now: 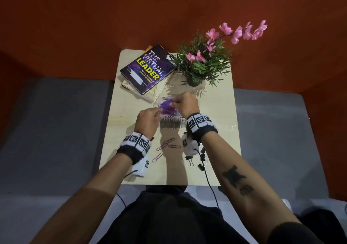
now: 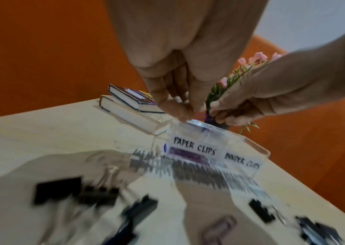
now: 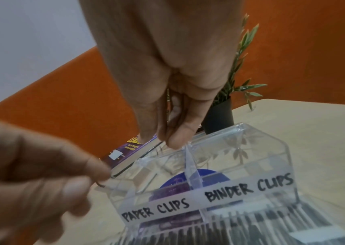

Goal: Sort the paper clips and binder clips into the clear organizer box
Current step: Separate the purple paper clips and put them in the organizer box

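Wire paper clips (image 1: 167, 142) near the tabletop's (image 1: 221, 110) front edge (light, springy) want fingertip pinching, as left hand (image 1: 147, 120) and right hand (image 1: 185, 103) seemingly pinch purple ones over the organizer box (image 3: 251, 149).

Orange wall (image 1: 75, 18); grey floor (image 1: 47, 121); pale wooden table (image 1: 131, 112)

At frame centre, the clear organizer box (image 3: 219, 159) is met by right hand (image 3: 167, 99) fingertips, seemingly pinching its divider.
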`<state>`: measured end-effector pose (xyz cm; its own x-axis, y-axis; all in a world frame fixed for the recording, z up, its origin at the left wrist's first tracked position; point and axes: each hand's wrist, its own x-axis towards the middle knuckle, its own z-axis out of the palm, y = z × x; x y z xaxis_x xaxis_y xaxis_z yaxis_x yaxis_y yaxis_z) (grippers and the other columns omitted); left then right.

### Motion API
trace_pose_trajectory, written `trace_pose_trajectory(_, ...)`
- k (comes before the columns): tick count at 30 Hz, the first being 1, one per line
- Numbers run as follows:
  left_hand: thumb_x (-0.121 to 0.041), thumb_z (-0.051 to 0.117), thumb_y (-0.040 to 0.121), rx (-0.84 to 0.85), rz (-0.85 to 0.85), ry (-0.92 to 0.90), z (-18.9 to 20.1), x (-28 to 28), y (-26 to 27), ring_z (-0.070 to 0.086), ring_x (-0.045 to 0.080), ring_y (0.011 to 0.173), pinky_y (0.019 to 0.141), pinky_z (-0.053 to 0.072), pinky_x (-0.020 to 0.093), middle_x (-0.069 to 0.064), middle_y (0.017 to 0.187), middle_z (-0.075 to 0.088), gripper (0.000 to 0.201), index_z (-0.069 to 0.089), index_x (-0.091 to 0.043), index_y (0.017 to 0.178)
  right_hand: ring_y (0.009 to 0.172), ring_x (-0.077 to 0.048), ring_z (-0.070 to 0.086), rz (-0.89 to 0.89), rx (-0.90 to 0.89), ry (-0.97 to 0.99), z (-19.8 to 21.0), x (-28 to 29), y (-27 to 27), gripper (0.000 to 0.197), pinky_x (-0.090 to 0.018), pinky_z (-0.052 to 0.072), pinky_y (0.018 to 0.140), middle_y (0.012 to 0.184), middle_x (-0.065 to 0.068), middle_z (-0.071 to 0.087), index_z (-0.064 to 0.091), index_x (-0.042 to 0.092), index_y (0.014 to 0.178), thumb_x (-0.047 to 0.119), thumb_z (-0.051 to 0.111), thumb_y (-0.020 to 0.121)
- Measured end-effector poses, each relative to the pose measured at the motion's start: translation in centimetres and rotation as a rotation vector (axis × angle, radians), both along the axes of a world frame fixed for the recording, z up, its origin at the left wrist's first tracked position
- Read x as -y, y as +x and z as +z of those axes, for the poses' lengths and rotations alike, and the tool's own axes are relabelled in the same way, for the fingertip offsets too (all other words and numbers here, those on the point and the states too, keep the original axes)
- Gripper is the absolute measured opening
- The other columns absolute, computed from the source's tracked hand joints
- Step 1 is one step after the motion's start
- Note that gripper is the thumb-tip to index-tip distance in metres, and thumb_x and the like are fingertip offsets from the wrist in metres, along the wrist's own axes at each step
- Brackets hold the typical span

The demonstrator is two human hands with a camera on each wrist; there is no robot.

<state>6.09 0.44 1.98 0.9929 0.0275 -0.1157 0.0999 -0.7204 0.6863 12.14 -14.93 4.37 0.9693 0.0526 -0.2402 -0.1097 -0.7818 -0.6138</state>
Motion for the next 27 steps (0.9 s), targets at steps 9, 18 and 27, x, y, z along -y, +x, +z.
trace_pose_trajectory(9, -0.015, 0.062, 0.089, -0.287, -0.362, 0.256, -3.2, -0.3, -9.3, 0.062, 0.035, 0.095, 0.077, 0.052, 0.043, 0.013, 0.112, 0.061, 0.028, 0.06, -0.01, 0.116, 0.07, -0.025, 0.065, 0.22, 0.086, -0.122, -3.4, 2.0, -7.7, 0.016, -0.032, 0.055, 0.065, 0.074, -0.007, 0.07, 0.072, 0.014, 0.071, 0.002, 0.063, 0.077)
trace_pose_trajectory(18, -0.01, 0.058, 0.091, -0.181, -0.444, 0.348, -5.2, 0.2, -8.5, 0.059, 0.036, 0.088, 0.062, 0.045, 0.042, 0.015, 0.1, 0.057, 0.016, 0.061, -0.006, 0.106, 0.081, -0.03, 0.06, 0.476, 0.004, -0.25, -7.8, 2.2, -11.4, 0.019, -0.037, 0.053, 0.057, 0.09, -0.007, 0.054, 0.07, 0.02, 0.1, 0.015, 0.072, 0.081)
trace_pose_trajectory(27, -0.021, 0.063, 0.089, -0.238, -0.242, 0.381, -5.2, 0.8, -8.6, 0.057, 0.034, 0.096, 0.07, 0.047, 0.042, 0.015, 0.102, 0.06, 0.019, 0.061, -0.005, 0.1, 0.08, -0.027, 0.06, 0.419, 0.035, -0.273, -7.7, 1.8, -12.5, 0.032, -0.036, 0.05, 0.054, 0.097, -0.007, 0.057, 0.062, 0.02, 0.109, 0.007, 0.067, 0.08)
